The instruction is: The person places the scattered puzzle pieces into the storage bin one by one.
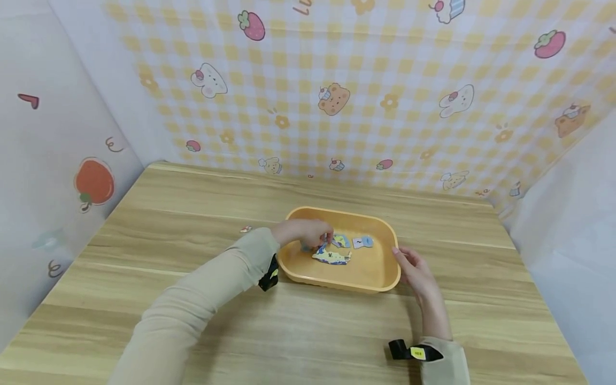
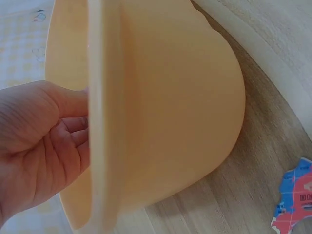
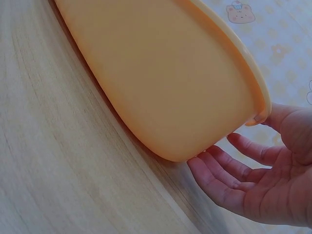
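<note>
A yellow plastic tray [image 1: 370,272] sits on the table. My left hand [image 1: 308,231] reaches over its left side, fingers pointing down among flat, map-like puzzle pieces. A larger yellow-and-blue puzzle piece [image 1: 332,258] lies just below those fingers; a yellow-green puzzle piece [image 1: 342,240] and a white-and-blue puzzle piece [image 1: 363,242] lie to their right. In the left wrist view the tray's rim [image 2: 103,112] hides the fingertips, and I cannot tell whether they pinch a piece. My right hand [image 3: 263,170] holds the tray's right end, thumb at the rim, fingers against the outer wall below.
Left of the tray, a red-and-blue puzzle piece [image 2: 297,197] lies on the wooden table [image 1: 168,230]. A yellow checked cloth [image 1: 308,128] with cartoon prints hangs behind the table, and pale cloth walls [image 1: 43,160] stand at both sides. Each wrist wears a black strap [image 1: 423,352].
</note>
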Motion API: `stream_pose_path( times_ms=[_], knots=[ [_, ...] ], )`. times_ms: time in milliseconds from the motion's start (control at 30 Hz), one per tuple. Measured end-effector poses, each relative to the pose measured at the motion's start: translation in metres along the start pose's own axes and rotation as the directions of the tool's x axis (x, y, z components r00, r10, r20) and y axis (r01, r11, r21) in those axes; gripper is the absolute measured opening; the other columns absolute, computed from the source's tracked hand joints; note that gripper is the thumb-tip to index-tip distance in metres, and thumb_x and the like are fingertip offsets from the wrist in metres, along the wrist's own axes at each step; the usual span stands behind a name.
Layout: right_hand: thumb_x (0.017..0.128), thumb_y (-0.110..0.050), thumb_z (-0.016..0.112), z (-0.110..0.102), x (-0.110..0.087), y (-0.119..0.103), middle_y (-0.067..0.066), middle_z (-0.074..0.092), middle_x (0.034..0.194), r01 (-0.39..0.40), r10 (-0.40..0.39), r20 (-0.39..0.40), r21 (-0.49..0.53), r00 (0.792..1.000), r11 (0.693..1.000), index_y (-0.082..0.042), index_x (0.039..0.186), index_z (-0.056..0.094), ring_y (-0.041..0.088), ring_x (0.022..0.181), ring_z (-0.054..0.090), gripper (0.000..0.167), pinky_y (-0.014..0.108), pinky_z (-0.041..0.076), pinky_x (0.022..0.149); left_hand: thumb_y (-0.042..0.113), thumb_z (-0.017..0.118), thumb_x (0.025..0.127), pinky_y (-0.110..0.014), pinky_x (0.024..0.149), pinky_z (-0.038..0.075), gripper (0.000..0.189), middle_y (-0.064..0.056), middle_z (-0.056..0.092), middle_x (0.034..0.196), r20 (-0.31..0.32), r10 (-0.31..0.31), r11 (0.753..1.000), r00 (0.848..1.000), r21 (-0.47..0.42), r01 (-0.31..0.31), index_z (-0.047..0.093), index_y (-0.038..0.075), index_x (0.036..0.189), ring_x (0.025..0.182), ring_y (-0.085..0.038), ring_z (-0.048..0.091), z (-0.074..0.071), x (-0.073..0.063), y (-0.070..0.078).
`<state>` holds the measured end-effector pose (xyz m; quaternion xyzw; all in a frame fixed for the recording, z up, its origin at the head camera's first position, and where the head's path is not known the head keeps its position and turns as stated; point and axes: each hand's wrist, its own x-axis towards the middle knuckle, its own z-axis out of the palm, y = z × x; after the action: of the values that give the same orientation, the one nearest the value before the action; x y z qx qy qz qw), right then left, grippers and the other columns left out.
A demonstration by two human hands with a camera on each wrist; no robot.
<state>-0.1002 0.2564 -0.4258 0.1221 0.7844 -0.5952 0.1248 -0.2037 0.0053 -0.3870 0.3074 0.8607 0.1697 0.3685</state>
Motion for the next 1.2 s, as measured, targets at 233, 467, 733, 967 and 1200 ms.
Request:
stream_pose_path(
  times_ms=[233, 467, 733, 967, 1200],
  knots=[
    [0.095, -0.042, 0.041, 0.003, -0.001, 0.000, 0.023, 0.041, 0.129, 0.008, -0.008, 0.015, -0.006, 1.000, 1.000, 0.005, 0.135, 0.031, 0.009, 0.089, 0.060, 0.063, 0.022, 0.054, 0.076, 0.004, 0.047, 0.093, -0.020, 0.066, 0.042, 0.019, -0.009, 0.059, 0.097, -0.043, 0.004, 0.998, 0.999, 0.069, -0.001, 0.058, 0.004, 0.108, 0.080, -0.013, 0.050, 0.002, -0.001, -0.001],
    [0.096, -0.038, 0.041, 0.002, 0.001, -0.002, 0.016, 0.046, 0.121, -0.012, 0.012, 0.008, 0.014, 1.000, 1.000, 0.007, 0.135, 0.030, 0.002, 0.082, 0.059, 0.061, 0.019, 0.053, 0.072, 0.008, 0.050, 0.092, -0.029, 0.083, 0.048, 0.023, -0.012, 0.060, 0.107, -0.128, 0.083, 0.994, 0.988, 0.079, -0.074, 0.055, 0.002, 0.113, 0.098, -0.022, 0.057, -0.002, -0.014, -0.003],
    [0.095, -0.039, 0.041, 0.002, 0.002, -0.003, 0.010, 0.048, 0.116, -0.007, 0.007, 0.004, 0.015, 1.000, 1.000, 0.006, 0.135, 0.031, -0.001, 0.080, 0.058, 0.061, 0.019, 0.053, 0.072, 0.005, 0.051, 0.090, -0.033, 0.090, 0.048, 0.023, -0.016, 0.061, 0.107, -0.373, 0.173, 0.983, 0.912, 0.014, -0.181, 0.055, -0.004, 0.111, 0.101, -0.025, 0.058, -0.008, -0.050, -0.023],
    [0.095, -0.042, 0.041, 0.000, 0.001, -0.002, 0.014, 0.044, 0.123, -0.046, 0.046, -0.003, 0.012, 0.999, 0.999, 0.005, 0.137, 0.028, -0.002, 0.083, 0.057, 0.065, 0.018, 0.052, 0.073, 0.012, 0.052, 0.091, -0.041, 0.096, 0.044, 0.023, -0.013, 0.060, 0.113, -0.537, 0.095, 0.992, 0.838, -0.022, -0.127, 0.056, 0.001, 0.112, 0.110, -0.028, 0.054, -0.001, -0.082, -0.045],
    [0.094, -0.042, 0.042, -0.002, 0.002, -0.002, 0.014, 0.043, 0.124, -0.041, 0.041, 0.024, 0.023, 0.999, 0.999, 0.006, 0.138, 0.026, -0.003, 0.083, 0.056, 0.067, 0.018, 0.052, 0.074, 0.010, 0.056, 0.089, -0.042, 0.093, 0.047, 0.022, -0.014, 0.060, 0.108, -0.581, 0.051, 0.997, 0.812, -0.017, -0.074, 0.057, 0.000, 0.109, 0.106, -0.029, 0.056, 0.010, -0.103, -0.078]
  ],
)
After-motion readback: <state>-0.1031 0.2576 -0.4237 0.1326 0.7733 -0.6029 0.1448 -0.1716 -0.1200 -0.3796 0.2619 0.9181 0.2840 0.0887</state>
